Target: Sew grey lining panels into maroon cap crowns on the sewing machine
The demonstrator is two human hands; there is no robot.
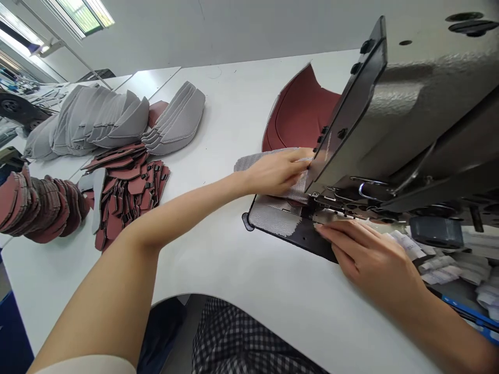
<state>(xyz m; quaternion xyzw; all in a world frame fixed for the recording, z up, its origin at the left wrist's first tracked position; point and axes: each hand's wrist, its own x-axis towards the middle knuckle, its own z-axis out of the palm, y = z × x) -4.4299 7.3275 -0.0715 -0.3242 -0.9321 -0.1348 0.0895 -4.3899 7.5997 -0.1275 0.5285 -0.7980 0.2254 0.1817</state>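
A sewing machine (pixel 413 119) stands on the right, its head hiding part of the work. My left hand (pixel 276 170) reaches across to a grey mesh fabric piece (pixel 249 162), its fingers closed on it beside the machine head. Behind this fabric rises a curved dark-red panel (pixel 300 117), partly hidden by the machine; whether the two are joined I cannot tell. My right hand (pixel 370 254) rests at the machine's bed plate (pixel 276 218), with fingers stretched out close together near the needle area. Nothing shows in it. The needle itself is hidden.
On the left of the white table (pixel 218 239) lie stacked grey curved panels (pixel 97 117), a smaller grey stack (pixel 181 119), dark-red pieces with black clips (pixel 130 192) and rounded red pieces (pixel 42 205). White rolled labels (pixel 440 265) sit at the right, below the machine.
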